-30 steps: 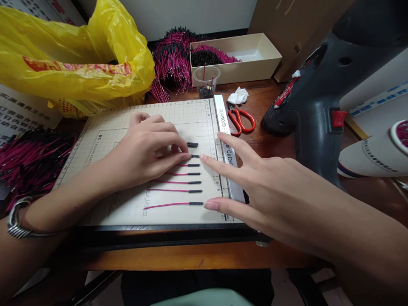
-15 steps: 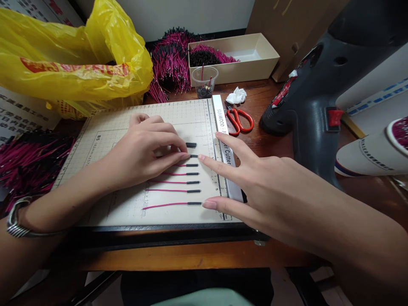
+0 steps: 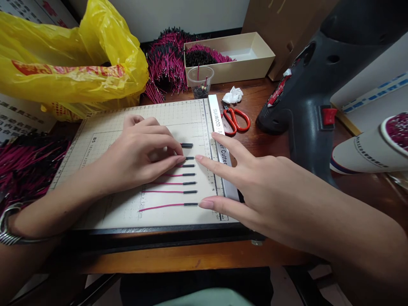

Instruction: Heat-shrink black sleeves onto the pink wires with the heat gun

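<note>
On the cream board of a paper cutter point(image 3: 105, 212) lie several short pink wires point(image 3: 162, 208), each tipped with a black sleeve point(image 3: 190, 204), in a column of roughly level rows. My left hand point(image 3: 146, 148) rests over the upper rows, thumb and fingertips pinched on a wire whose black sleeve point(image 3: 190, 158) sticks out to the right. Just above, more black sleeves point(image 3: 187, 145) lie side by side, partly behind my fingers. My right hand point(image 3: 255, 182) is spread flat and holds nothing. Its index or middle fingertip is close to the pinched wire's end, its thumb by the lowest wire's tip.
Beyond the board stand a clear plastic cup point(image 3: 200, 85) of small bits and an open box point(image 3: 236, 70) of wires, beside a wire heap point(image 3: 165, 63). Red-handled scissors point(image 3: 235, 121), crumpled tissue point(image 3: 233, 95), a heat gun point(image 3: 306, 97) and a paper cup point(image 3: 360, 153) are rightward. A yellow bag point(image 3: 76, 85) stands left.
The whole view has shifted slightly, so things sit a little further left. The pinched wire's sleeve has moved slightly toward me, nearer the row below. My right hand keeps nearly the same pose.
</note>
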